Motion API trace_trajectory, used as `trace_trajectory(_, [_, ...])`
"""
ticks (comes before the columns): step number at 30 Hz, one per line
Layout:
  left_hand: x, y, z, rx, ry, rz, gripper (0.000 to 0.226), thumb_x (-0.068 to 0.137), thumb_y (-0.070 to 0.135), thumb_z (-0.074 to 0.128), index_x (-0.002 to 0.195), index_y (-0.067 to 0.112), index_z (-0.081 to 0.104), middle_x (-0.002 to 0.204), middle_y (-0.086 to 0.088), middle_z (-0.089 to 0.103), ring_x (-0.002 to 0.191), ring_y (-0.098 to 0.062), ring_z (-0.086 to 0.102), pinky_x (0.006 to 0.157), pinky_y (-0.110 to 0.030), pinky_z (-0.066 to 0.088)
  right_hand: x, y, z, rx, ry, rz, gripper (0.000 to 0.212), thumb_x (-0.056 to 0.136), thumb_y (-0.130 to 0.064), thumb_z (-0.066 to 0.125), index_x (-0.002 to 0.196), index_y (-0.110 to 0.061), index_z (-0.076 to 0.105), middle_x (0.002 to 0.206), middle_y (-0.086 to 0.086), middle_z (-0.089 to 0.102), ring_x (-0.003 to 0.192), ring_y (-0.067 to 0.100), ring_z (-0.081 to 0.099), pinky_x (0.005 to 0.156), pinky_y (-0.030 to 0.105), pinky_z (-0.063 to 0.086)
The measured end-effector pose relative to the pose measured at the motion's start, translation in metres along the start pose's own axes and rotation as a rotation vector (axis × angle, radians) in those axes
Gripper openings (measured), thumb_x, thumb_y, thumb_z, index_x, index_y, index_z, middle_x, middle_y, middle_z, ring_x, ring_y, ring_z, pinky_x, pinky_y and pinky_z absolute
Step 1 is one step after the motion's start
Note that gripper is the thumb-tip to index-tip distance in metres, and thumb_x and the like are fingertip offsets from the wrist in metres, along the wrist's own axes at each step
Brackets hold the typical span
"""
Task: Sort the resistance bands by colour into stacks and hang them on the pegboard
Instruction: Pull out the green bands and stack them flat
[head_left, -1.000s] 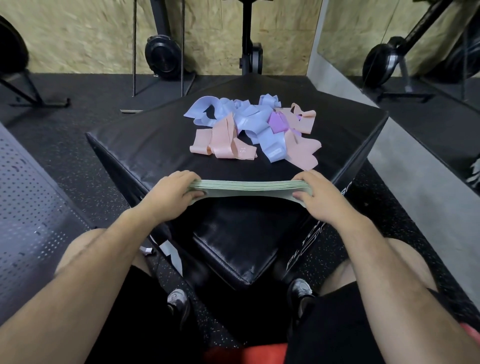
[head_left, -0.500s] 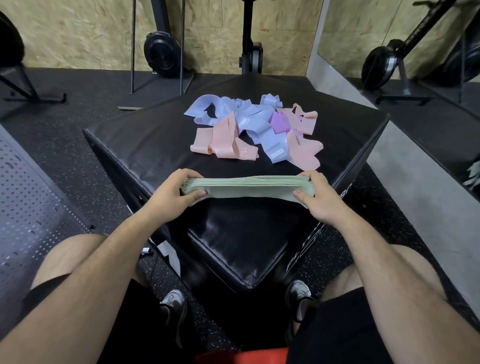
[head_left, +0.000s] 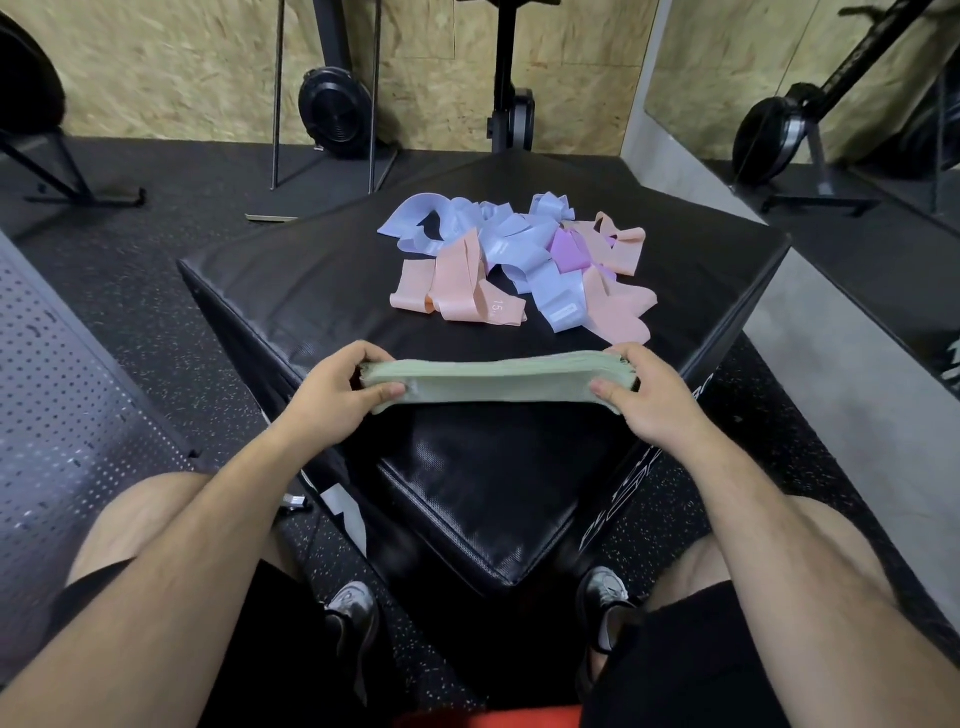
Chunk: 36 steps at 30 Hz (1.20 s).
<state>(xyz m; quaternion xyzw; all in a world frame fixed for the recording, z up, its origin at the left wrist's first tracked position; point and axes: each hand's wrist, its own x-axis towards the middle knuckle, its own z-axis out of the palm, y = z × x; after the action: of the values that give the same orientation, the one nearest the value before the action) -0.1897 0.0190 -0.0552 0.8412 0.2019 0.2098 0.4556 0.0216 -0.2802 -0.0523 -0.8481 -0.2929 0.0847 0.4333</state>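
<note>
Left hand (head_left: 332, 387) and right hand (head_left: 649, 395) pinch the green band stack (head_left: 498, 382) by its ends, thumbs in front; it's barely moved since before.

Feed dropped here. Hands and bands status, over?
Left hand and right hand grip the green stack by its ends. Beyond, tangled pile of blue, pink, purple bands on the box. Nothing blocking.

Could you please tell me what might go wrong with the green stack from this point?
The green stack is pinched only at its ends by the left hand and right hand; the middle could sag and bands slip out. The tangled pile of blue, pink and purple bands lies close behind, so a dropped green band could get mixed in.
</note>
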Motion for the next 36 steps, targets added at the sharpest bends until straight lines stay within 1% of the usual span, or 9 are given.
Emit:
trace_trajectory(5, [0.001,0.0,-0.005,-0.085,0.016,-0.092,0.017,0.083,0.021,0.08,0.095,0.026,0.068,0.085,0.006,0.069,0.074,-0.004,0.061,0.068,-0.017,0.048,0.005,-0.006,0.0,0.106,0.01,0.076,0.027,0.085,-0.023,0.081,0.103,-0.033,0.063,0.099,-0.006,0.069,0.089,0.014,0.065,0.076,0.024,0.05])
trace_trajectory(9, [0.01,0.0,-0.018,-0.4,0.102,-0.188,0.014,0.086,0.016,0.075,0.099,0.017,0.07,0.083,-0.002,0.069,0.07,-0.019,0.059,0.056,-0.029,0.045,0.022,-0.027,0.002,0.244,0.006,0.114,0.051,0.07,-0.039,0.088,0.112,-0.029,0.061,0.106,0.001,0.073,0.1,0.02,0.071,0.092,0.042,0.057])
trace_trajectory(13, [0.028,-0.005,-0.035,-0.555,0.24,-0.226,0.011,0.088,0.01,0.071,0.099,0.01,0.067,0.088,-0.006,0.071,0.076,-0.022,0.064,0.062,-0.033,0.049,0.059,-0.061,0.02,0.236,-0.007,0.081,0.033,0.091,-0.026,0.075,0.117,-0.025,0.056,0.116,0.003,0.064,0.098,0.018,0.068,0.07,0.022,0.055])
trace_trajectory(16, [0.042,-0.014,-0.049,-0.607,0.33,-0.275,0.01,0.089,0.012,0.07,0.097,0.01,0.065,0.087,-0.004,0.071,0.075,-0.018,0.065,0.059,-0.03,0.05,0.092,-0.091,0.043,0.146,-0.043,0.056,0.036,0.102,-0.028,0.058,0.135,-0.025,0.045,0.124,0.001,0.055,0.092,0.018,0.067,0.064,0.023,0.048])
trace_trajectory(21, [0.066,-0.037,-0.086,-0.659,0.466,-0.325,0.016,0.082,0.019,0.073,0.093,0.011,0.066,0.091,-0.007,0.072,0.081,-0.024,0.065,0.064,-0.037,0.048,0.15,-0.138,0.081,0.067,-0.046,-0.008,0.05,0.102,-0.032,0.057,0.147,-0.024,0.037,0.134,0.002,0.052,0.109,0.023,0.062,0.081,0.029,0.049])
trace_trajectory(24, [0.085,-0.049,-0.107,-0.61,0.537,-0.334,0.013,0.085,0.018,0.072,0.095,0.011,0.066,0.093,-0.005,0.071,0.079,-0.02,0.064,0.063,-0.036,0.049,0.183,-0.162,0.106,0.139,-0.018,-0.017,0.057,0.097,-0.024,0.067,0.146,-0.019,0.038,0.134,0.004,0.051,0.107,0.02,0.06,0.071,0.023,0.052])
trace_trajectory(27, [0.107,-0.064,-0.123,-0.531,0.608,-0.351,0.012,0.087,0.018,0.071,0.095,0.012,0.064,0.092,-0.003,0.069,0.078,-0.017,0.063,0.06,-0.029,0.05,0.216,-0.177,0.136,0.118,-0.013,-0.025,0.056,0.092,-0.024,0.071,0.14,-0.022,0.042,0.13,0.005,0.054,0.101,0.026,0.066,0.084,0.041,0.057])
trace_trajectory(31, [0.135,-0.09,-0.136,-0.495,0.702,-0.406,0.029,0.087,0.018,0.073,0.11,0.012,0.057,0.102,-0.003,0.065,0.082,-0.016,0.063,0.062,-0.031,0.055,0.26,-0.187,0.18,0.157,-0.044,-0.024,0.054,0.084,-0.028,0.075,0.128,-0.032,0.043,0.125,0.002,0.059,0.102,0.025,0.067,0.088,0.047,0.058])
trace_trajectory(36, [0.166,-0.117,-0.148,-0.458,0.745,-0.493,0.038,0.086,0.022,0.075,0.114,0.014,0.051,0.105,0.0,0.06,0.079,-0.014,0.063,0.07,-0.03,0.056,0.311,-0.19,0.226,0.198,-0.089,0.055,0.056,0.083,-0.028,0.077,0.127,-0.03,0.043,0.119,0.008,0.062,0.099,0.031,0.069,0.089,0.048,0.057])
